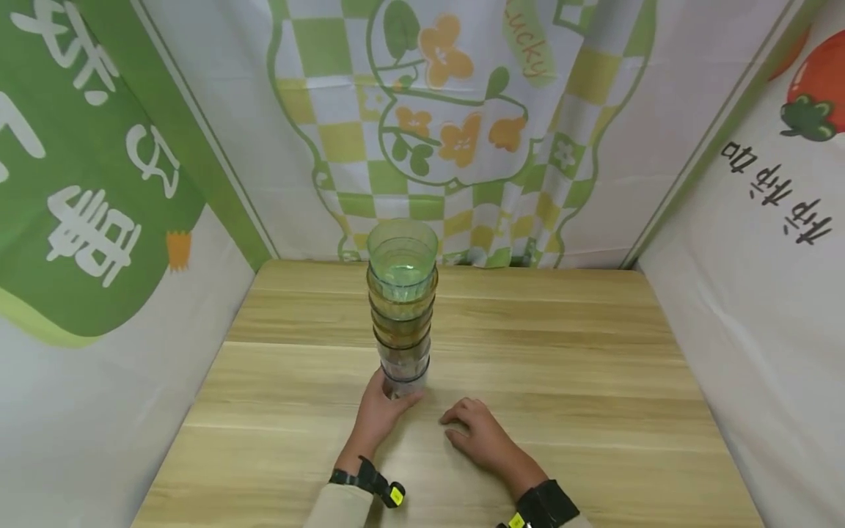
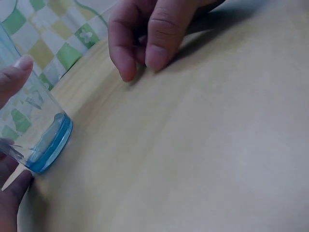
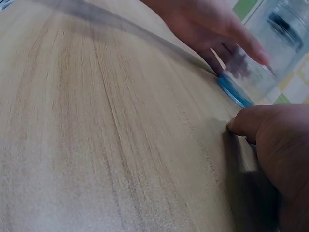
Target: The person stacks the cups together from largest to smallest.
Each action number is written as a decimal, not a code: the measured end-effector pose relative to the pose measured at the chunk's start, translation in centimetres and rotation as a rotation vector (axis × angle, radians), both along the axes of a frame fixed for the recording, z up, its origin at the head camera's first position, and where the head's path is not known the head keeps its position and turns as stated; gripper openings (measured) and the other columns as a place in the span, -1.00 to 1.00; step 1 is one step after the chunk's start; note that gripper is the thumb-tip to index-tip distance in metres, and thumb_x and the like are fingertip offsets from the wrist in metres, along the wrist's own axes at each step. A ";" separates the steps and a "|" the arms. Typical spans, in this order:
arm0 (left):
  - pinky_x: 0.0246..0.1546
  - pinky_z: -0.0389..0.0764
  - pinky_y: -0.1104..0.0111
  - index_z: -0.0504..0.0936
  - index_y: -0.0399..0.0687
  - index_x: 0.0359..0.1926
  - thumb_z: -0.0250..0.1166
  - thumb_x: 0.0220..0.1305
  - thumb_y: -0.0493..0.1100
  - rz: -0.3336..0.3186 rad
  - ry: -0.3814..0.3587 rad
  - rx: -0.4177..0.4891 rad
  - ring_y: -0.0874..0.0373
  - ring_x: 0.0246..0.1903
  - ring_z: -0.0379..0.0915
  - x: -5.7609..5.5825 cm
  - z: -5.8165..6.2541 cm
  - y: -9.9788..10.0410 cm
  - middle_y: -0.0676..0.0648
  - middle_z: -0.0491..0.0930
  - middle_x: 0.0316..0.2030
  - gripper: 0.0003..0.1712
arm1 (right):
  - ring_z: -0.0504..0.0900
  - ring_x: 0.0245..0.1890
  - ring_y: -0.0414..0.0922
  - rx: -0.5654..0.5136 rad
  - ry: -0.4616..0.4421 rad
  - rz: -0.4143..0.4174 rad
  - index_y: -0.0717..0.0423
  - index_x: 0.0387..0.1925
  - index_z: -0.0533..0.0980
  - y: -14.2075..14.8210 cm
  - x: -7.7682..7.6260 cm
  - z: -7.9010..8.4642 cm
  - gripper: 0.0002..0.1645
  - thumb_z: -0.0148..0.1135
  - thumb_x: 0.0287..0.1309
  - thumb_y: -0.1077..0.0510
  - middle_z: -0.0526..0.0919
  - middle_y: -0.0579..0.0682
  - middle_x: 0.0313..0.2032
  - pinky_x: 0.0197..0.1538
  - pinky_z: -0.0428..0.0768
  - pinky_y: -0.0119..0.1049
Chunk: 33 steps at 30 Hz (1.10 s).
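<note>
A tall stack of nested see-through cups [image 1: 403, 323] stands upright on the wooden table, green at the top, amber below and clearer towards the bottom. My left hand [image 1: 379, 414] holds the lowest cup near its foot, with the thumb [image 2: 17, 77] on the near side and the fingers around the other. That bottom cup [image 2: 50, 140] has a thick bluish base, seen also in the right wrist view. To the right of the stack, my right hand [image 1: 478, 433] rests on the table with loosely bent fingers and nothing in them, apart from the cups.
The wooden table [image 1: 561, 352] reaches back to a checked green-and-yellow cloth [image 1: 356, 147], close behind the stack. Printed cloth walls stand along the left [image 1: 218, 293] and right [image 1: 713, 293] sides. Both wrists wear black straps [image 1: 548, 506].
</note>
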<state>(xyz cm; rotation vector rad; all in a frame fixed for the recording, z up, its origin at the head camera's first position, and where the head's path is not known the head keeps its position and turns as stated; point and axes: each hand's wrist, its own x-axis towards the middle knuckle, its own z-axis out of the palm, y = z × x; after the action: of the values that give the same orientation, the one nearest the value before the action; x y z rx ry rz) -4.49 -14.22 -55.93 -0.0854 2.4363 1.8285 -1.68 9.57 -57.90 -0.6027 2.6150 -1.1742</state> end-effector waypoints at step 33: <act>0.20 0.53 -0.03 0.30 -0.14 0.45 0.40 0.31 -0.08 -0.054 -0.047 -0.218 -0.20 0.23 0.45 -10.6 1.1 2.1 -0.29 0.51 0.26 -0.22 | 0.48 -0.08 -0.27 -0.029 0.022 0.045 -0.15 -0.14 0.67 -2.1 0.1 -0.3 -0.88 0.35 0.29 0.06 0.58 -0.31 -0.18 0.01 0.55 -0.29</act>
<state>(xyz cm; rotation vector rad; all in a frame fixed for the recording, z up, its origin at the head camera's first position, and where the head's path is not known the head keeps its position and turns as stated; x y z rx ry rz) -15.05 -12.13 -54.79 -0.0765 2.5695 1.5168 -1.55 7.45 -58.17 -0.6804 2.5926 -1.1999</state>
